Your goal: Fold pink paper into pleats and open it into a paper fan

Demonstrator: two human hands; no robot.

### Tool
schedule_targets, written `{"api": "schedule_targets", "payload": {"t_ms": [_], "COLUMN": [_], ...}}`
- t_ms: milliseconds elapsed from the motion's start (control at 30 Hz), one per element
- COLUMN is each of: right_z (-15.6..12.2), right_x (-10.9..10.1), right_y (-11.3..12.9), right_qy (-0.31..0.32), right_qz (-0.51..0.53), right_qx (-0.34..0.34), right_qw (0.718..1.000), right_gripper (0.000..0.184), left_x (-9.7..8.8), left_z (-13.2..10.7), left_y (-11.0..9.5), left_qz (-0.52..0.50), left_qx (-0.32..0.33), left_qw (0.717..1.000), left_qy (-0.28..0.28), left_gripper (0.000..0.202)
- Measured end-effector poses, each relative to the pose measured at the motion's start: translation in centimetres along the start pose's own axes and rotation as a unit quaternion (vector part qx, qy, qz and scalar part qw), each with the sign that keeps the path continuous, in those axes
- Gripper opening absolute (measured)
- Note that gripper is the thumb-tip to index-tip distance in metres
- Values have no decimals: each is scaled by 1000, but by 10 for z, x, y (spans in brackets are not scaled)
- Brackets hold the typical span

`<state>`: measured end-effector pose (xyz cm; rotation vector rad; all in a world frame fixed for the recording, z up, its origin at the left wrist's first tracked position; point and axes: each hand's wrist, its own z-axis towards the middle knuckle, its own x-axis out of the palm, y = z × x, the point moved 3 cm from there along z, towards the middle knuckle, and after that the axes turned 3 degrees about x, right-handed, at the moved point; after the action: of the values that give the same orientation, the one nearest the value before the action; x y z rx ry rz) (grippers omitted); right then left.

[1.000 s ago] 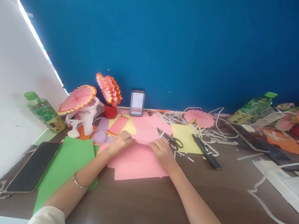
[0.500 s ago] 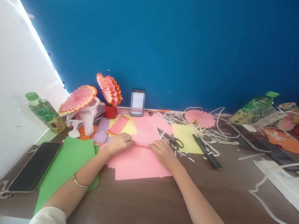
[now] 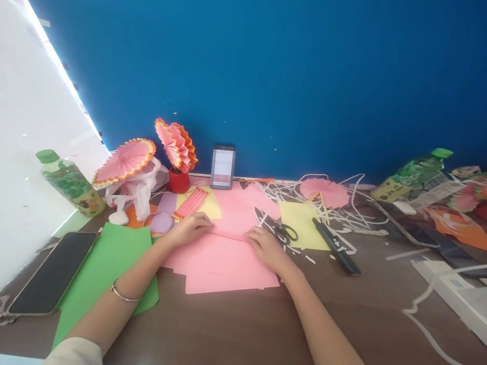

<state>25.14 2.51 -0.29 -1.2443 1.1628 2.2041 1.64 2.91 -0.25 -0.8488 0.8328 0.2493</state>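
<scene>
Between my two hands runs a narrow folded strip along a sheet of pink paper (image 3: 228,236). My left hand (image 3: 191,229) pinches its left end, fingers bent together. At the other end my right hand (image 3: 264,247) has its fingertips closed on the same fold. More pink sheets (image 3: 226,272) lie flat on the desk under and in front of the hands. Just beyond my left hand is a bundle of pleated pink paper with orange and yellow edges (image 3: 191,203). Black-handled scissors (image 3: 286,232) rest right of my right hand.
Left are green paper (image 3: 106,267), a dark phone (image 3: 54,273) and a green-capped bottle (image 3: 71,183). Pleated paper flowers (image 3: 180,148) stand behind, near a small propped-up screen (image 3: 223,167). White cables (image 3: 353,210), a black cutter-like tool (image 3: 335,246) and a power strip (image 3: 460,301) lie right.
The pink paper's edge between my hands now shows as a narrow folded strip. My left hand has shifted slightly left; my right hand has moved little. The view has shifted slightly.
</scene>
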Motion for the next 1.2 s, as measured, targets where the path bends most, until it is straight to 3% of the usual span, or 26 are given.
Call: {"api": "schedule_targets", "payload": {"t_ms": [267, 533, 733, 900, 1000, 1100, 1200], "right_z": [4, 7, 12, 14, 13, 11, 9], "right_x": [2, 8, 10, 12, 13, 14, 15], "right_y": [-8, -13, -14, -12, -7, 0, 5], "right_qy": [-31, -73, -78, -79, -75, -68, -68], "right_qz": [72, 42, 15, -12, -45, -129, -203], "right_qx": [58, 45, 69, 84, 78, 37, -13], "right_qw": [995, 995, 994, 993, 993, 989, 977], "right_gripper": [13, 16, 16, 14, 14, 19, 21], "left_x": [0, 2, 3, 6, 7, 8, 6], "left_z": [2, 0, 2, 2, 1, 0, 0], "left_y": [-2, 9, 12, 8, 0, -8, -11], "left_qz": [5, 7, 18, 47, 110, 162, 165], "left_qx": [-67, -97, -98, -63, -12, 27, 32], "left_qw": [997, 993, 994, 995, 993, 986, 986], "left_qy": [-32, -62, -54, -59, -29, 6, 2], "left_gripper": [20, 20, 18, 16, 20, 21, 17]}}
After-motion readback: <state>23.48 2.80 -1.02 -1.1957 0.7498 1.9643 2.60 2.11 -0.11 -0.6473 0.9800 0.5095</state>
